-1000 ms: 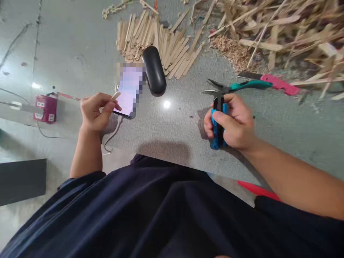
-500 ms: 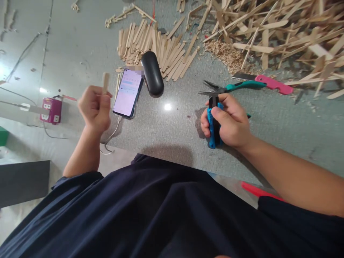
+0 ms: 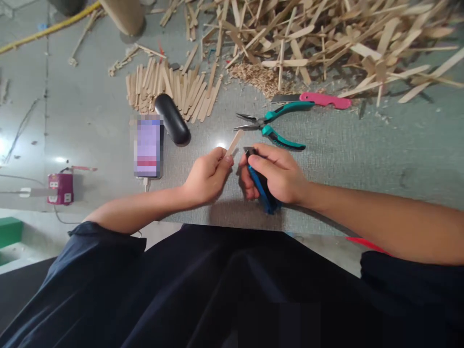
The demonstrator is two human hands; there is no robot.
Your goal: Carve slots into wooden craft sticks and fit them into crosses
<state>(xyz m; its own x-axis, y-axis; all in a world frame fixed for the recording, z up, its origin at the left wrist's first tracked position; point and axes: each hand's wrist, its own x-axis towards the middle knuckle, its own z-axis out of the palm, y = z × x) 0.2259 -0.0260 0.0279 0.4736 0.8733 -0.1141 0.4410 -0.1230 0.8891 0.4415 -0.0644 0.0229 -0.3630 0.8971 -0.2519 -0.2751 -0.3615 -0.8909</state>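
Observation:
My left hand [image 3: 207, 178] is closed, pinching a flat wooden craft stick [image 3: 235, 144] between thumb and fingers, its free end pointing up and to the right. Close by on the right, my right hand [image 3: 278, 173] is wrapped around blue-and-black-handled pliers [image 3: 260, 182]. Their dark jaws point up toward the stick, with a small gap between the two. The palm and fingers hide part of the handles. Just beyond my hands, long-nose pliers [image 3: 266, 122] with teal handles lie spread on the table.
A pink-handled folding knife [image 3: 324, 100] lies behind the long-nose pliers. Wood chips [image 3: 259, 79] and a big heap of sticks [image 3: 311, 38] are at the back right. Left are laid-out sticks [image 3: 145, 82], a black case [image 3: 172, 120], a phone [image 3: 148, 145] and a purple power socket [image 3: 61, 188].
My left hand has moved right with the craft stick, from beside the phone to near my right hand. The blue-handled pliers have tilted and shifted left. The camera view has swung slightly.

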